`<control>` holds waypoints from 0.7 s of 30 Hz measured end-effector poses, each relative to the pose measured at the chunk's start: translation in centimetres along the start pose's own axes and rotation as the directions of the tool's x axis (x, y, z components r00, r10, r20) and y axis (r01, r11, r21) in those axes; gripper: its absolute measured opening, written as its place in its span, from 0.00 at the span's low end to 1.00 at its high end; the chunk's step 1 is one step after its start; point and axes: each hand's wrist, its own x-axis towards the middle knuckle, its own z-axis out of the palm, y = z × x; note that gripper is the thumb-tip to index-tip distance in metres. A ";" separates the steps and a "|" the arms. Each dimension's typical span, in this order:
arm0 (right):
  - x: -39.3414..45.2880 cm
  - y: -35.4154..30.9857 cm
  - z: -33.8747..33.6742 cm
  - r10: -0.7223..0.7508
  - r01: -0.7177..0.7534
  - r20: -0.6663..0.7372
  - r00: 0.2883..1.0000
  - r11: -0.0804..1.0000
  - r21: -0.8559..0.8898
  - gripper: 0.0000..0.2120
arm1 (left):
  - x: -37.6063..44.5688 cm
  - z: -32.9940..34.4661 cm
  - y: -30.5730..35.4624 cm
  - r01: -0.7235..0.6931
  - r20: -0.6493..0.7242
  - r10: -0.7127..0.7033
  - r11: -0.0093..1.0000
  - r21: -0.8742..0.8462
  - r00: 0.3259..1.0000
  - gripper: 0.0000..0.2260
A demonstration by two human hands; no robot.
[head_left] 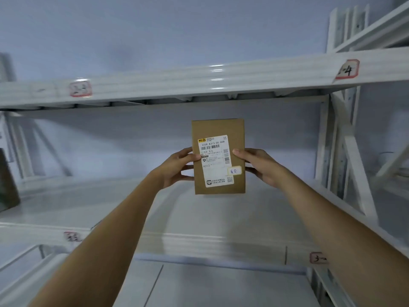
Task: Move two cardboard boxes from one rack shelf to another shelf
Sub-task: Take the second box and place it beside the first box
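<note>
A small brown cardboard box [238, 129] with a white shipping label on its face is held up in front of the white rack, label toward me. My left hand [177, 168] grips its left edge and my right hand [262, 166] grips its right edge. The box hangs in the air above the middle shelf [155, 207] and below the upper shelf beam [177, 83]. Only this one box is plainly in view.
Red-bordered tags mark the upper beam [347, 69] and the lower beam [317, 257]. A dark object [6, 185] leans at the left edge of the middle shelf. White uprights and braces [347, 151] stand at the right. A lower shelf [221, 284] lies beneath my arms.
</note>
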 end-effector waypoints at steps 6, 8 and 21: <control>-2.7 -1.9 9.7 -0.024 0.023 0.031 0.999 1.000 0.010 0.22 | -8.0 -7.5 -0.2 -0.017 -0.031 0.017 1.000 0.001 0.999 0.19; -3.7 -2.4 13.3 -0.025 0.024 0.040 0.999 0.999 0.021 0.22 | -11.0 -9.9 -0.4 -0.013 -0.033 0.013 1.000 -0.018 0.999 0.17; -7.0 -4.3 30.0 -0.040 0.038 0.023 0.999 0.995 0.093 0.19 | -21.8 -22.7 -1.5 -0.041 -0.059 0.040 0.999 -0.015 0.997 0.26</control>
